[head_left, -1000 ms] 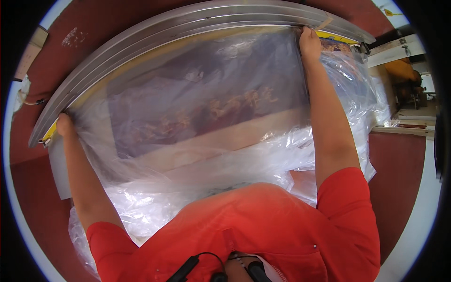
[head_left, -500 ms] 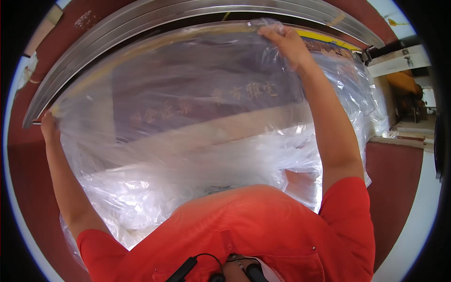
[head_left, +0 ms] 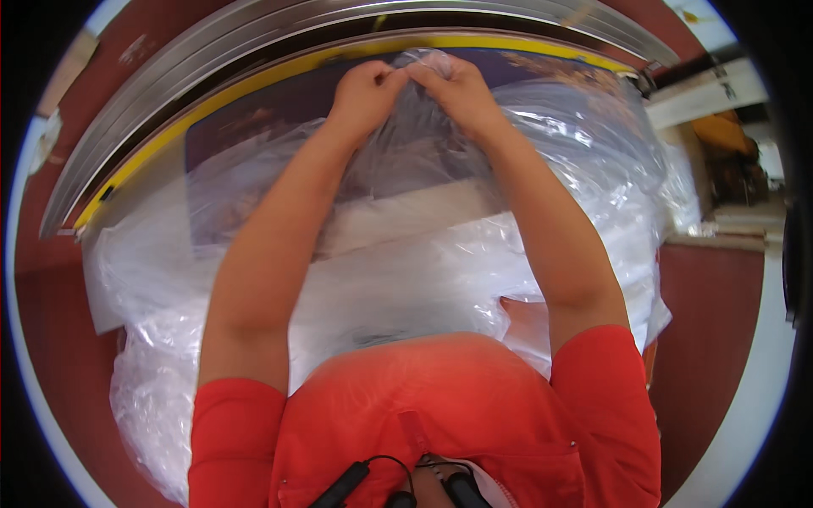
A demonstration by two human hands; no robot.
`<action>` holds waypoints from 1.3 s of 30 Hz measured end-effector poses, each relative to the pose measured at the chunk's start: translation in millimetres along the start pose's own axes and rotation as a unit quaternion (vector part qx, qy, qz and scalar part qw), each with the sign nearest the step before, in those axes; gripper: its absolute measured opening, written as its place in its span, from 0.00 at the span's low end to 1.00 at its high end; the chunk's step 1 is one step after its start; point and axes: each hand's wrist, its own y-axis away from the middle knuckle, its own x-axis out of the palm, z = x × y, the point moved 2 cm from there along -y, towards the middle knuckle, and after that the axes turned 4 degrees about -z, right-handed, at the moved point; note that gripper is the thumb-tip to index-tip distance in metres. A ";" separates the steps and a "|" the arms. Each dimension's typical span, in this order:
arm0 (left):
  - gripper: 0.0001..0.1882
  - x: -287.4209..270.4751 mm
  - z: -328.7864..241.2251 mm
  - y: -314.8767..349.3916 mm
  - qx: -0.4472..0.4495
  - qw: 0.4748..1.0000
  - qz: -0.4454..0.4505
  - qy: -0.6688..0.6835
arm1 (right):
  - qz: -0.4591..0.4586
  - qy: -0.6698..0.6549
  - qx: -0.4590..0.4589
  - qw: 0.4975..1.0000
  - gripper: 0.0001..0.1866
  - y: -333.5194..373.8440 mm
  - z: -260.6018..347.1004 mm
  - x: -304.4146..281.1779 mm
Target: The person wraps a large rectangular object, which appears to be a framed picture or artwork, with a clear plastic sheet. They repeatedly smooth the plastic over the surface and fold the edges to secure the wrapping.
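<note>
We observe clear plastic sheeting [head_left: 398,288] spread over a dark panel [head_left: 288,95] with a yellow edge [head_left: 491,41]. We find the left hand [head_left: 366,95] and right hand [head_left: 464,95] together, pinching gathered plastic near that edge, arms [head_left: 550,224] extended forward and converging.

Counted two hands, one left hand [head_left: 366,93] and one right hand [head_left: 462,91], at the ends of two bare forearms [head_left: 550,212]. Clothing tallied as one red shirt [head_left: 406,381] with two short sleeves [head_left: 597,381]. Three black device pieces [head_left: 343,484] showed at the collar. Clear plastic sheeting [head_left: 593,195] was logged as one mass; its layers could not be counted reliably through the creases and glare. One dark printed panel [head_left: 271,97] was recorded, plus one yellow strip [head_left: 525,44] bearing one small black tab [head_left: 107,194]. One grooved metal rail [head_left: 140,110] and one pale bar [head_left: 707,91] completed the count.
</note>
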 end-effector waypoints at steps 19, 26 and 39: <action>0.13 -356.3 127.8 284.1 -0.080 0.839 -0.278 -0.460 | -0.031 0.693 -0.131 0.708 0.42 62.7 1.9 -21.9; 0.14 -360.0 121.7 303.6 -0.127 0.830 -0.290 -0.459 | -0.046 0.721 -0.162 0.673 0.31 74.4 14.3 -20.4; 0.12 -433.2 120.9 366.5 -0.187 0.933 -0.307 -0.005 | -0.146 0.731 -0.130 0.654 0.16 -1.0 3.1 -73.6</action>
